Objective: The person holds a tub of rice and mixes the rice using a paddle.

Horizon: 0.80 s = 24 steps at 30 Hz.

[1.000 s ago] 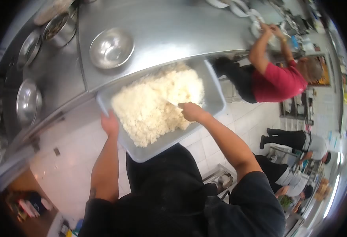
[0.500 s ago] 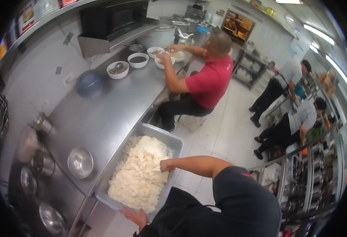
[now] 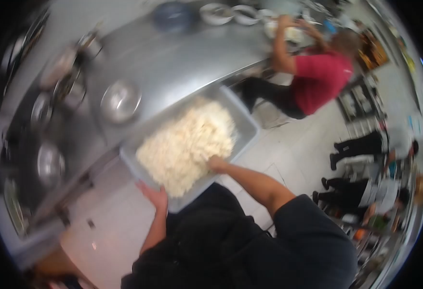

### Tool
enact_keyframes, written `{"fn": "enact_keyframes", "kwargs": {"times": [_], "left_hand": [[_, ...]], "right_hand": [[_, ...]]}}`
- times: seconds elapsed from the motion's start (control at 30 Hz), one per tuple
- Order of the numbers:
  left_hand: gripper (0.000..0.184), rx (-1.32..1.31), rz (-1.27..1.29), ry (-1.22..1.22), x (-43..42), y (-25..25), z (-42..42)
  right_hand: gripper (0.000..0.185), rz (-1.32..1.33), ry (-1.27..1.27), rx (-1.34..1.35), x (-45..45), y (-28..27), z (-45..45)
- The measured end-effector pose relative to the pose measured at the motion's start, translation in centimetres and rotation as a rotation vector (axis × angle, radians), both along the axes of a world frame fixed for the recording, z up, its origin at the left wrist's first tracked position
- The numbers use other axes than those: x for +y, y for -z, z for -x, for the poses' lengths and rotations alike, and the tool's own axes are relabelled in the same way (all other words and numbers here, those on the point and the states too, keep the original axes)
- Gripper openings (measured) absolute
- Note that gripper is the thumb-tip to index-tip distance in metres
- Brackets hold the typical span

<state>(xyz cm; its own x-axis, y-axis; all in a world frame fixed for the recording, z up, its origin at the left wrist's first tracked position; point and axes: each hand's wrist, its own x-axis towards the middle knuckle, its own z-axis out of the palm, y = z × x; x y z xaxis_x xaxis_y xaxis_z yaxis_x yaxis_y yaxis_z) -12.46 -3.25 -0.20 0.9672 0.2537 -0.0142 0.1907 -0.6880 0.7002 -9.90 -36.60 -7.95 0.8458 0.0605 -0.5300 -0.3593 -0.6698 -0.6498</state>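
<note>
A large grey plastic tub [image 3: 244,131] holds a heap of white cooked rice [image 3: 187,144]. It sits tilted in view, against the steel table's edge and close to my body. My right hand [image 3: 217,164] is closed at the near right side of the rice, on what looks like a white rice paddle. The paddle is mostly hidden and blurred now. On the tub's near left outer side rests my left hand [image 3: 154,195], fingers spread and holding nothing.
The steel table [image 3: 173,62] carries a metal bowl [image 3: 121,101], a blue bowl [image 3: 174,17] and several white bowls [image 3: 216,14]. Metal pots [image 3: 69,91] stand at left. A co-worker in a red shirt [image 3: 322,79] sits at the table; two others [image 3: 375,192] work by shelves at right.
My view has swung, so the tub appears turned and higher in the frame. My right hand stays closed at the rice and my left hand stays at the tub's side.
</note>
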Motion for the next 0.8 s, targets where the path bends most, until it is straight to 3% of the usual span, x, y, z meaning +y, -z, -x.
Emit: {"fn": "enact_keyframes", "kwargs": {"times": [0.03, 0.07, 0.1, 0.2, 0.3, 0.53, 0.6, 0.63, 0.67, 0.73, 0.77, 0.8], "left_hand": [[0.101, 0.001, -0.045, -0.124, 0.2, 2.2, -0.2], [0.097, 0.093, 0.076, -0.219, 0.3, 2.5, -0.6], [0.094, 0.167, 0.208, -0.306, 0.2, 2.6, -1.4], [0.083, 0.306, 0.205, -0.353, 0.0, -0.9, -2.4], [0.072, 0.201, 0.159, -0.286, 0.0, -0.5, -2.0], [0.066, 0.202, 0.140, -0.321, 0.0, -0.6, -2.4], [0.065, 0.216, 0.165, -0.322, 0.0, -0.4, -2.2], [0.064, 0.214, 0.193, -0.317, 0.1, -0.4, -2.2], [0.063, 0.209, 0.214, -0.308, 0.3, -0.4, -1.9], [0.063, 0.221, 0.203, -0.311, 0.4, -0.3, -1.7], [0.063, 0.217, 0.199, -0.317, 0.3, -0.2, -2.0], [0.063, 0.216, 0.198, -0.328, 0.3, -0.1, -2.1]], "right_hand": [[0.044, 0.033, 0.163, 0.328, 2.2, -7.4, -0.6], [0.050, 0.106, 0.148, 0.226, 3.9, -7.4, 0.9], [0.050, 0.110, 0.098, 0.249, 4.7, -7.6, 2.0], [0.032, 0.209, 0.076, 0.157, 6.7, -10.4, 3.8], [0.033, 0.252, -0.080, 0.126, 8.3, -14.1, 4.8], [0.039, 0.325, -0.141, 0.198, 10.7, -15.1, 4.0], [0.030, 0.232, -0.597, -0.162, 6.1, -15.5, 2.7], [0.035, 0.260, -0.231, 0.155, 6.2, -20.2, 0.6], [0.043, 0.178, -0.235, 0.240, 3.6, -22.2, -1.1], [0.036, 0.459, -0.453, 0.140, -0.3, -25.4, -3.1], [0.036, 0.456, -0.465, 0.136, 0.4, -27.0, -4.2], [0.034, 0.635, -0.571, 0.157, 1.2, -28.9, -5.2]]}}
